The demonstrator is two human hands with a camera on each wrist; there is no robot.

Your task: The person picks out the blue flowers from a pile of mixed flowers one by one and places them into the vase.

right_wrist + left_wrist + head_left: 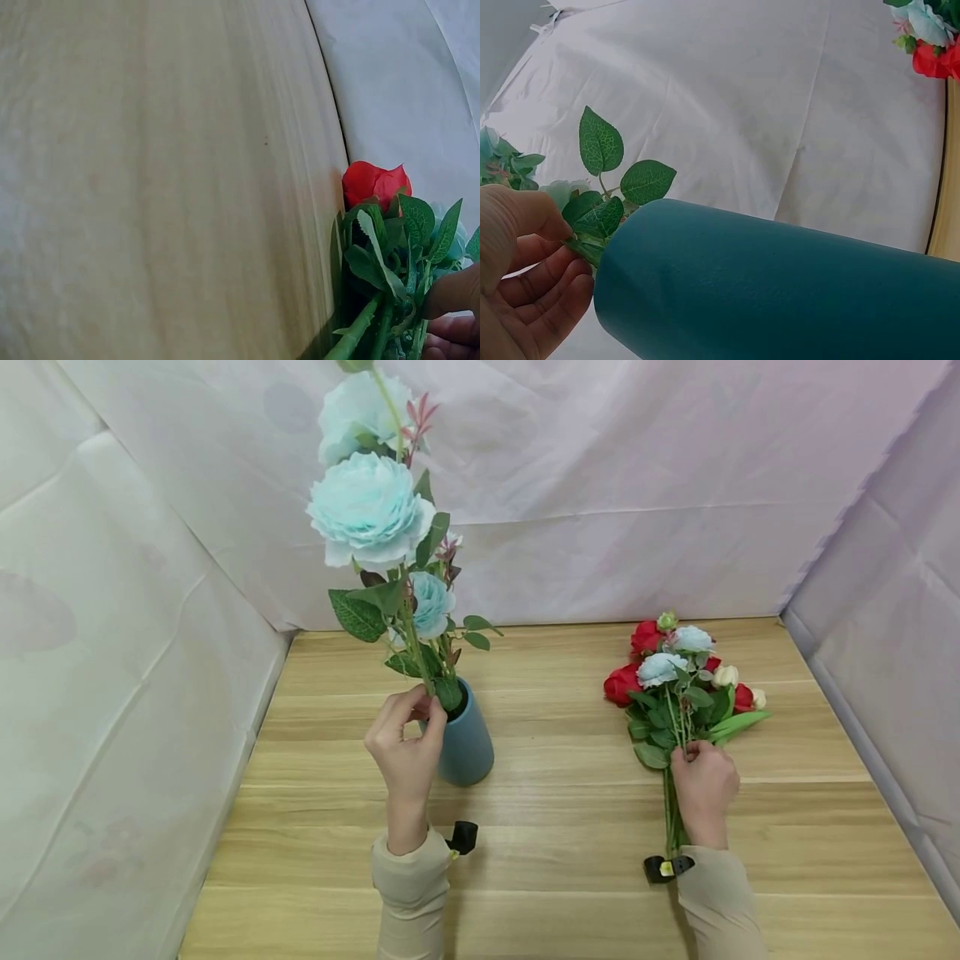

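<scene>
Pale cloth (645,443) is hung ahead of the left fingers (408,699) and the right fingers (454,292), and is carried round on either side. The wooden desk (555,835) is bordered by it: the back edge is met ahead of both sets, and the side edges are seen well outside them. Room for moving is offered over the broad span of wood between the two sets.

Tall pale-blue flowers (371,510) with green leaves are held up above the left fingers. Red, cream and pale-blue flowers are gathered in a mixed bunch (663,718) on the desk, ahead of and under the right fingers. The blue-grey vase (467,739) is stood just to the right of the left fingers, its dark mouth close beside their tips; how far the stem reaches into it cannot be told.

The left thumb and forefinger are closed together on the tall flowers' green stem at the vase rim, and the other left fingers are curled loosely below. By the right thumb and forefinger, thin green stems (673,720) with pale-blue blooms are pinched over the bunch.
</scene>
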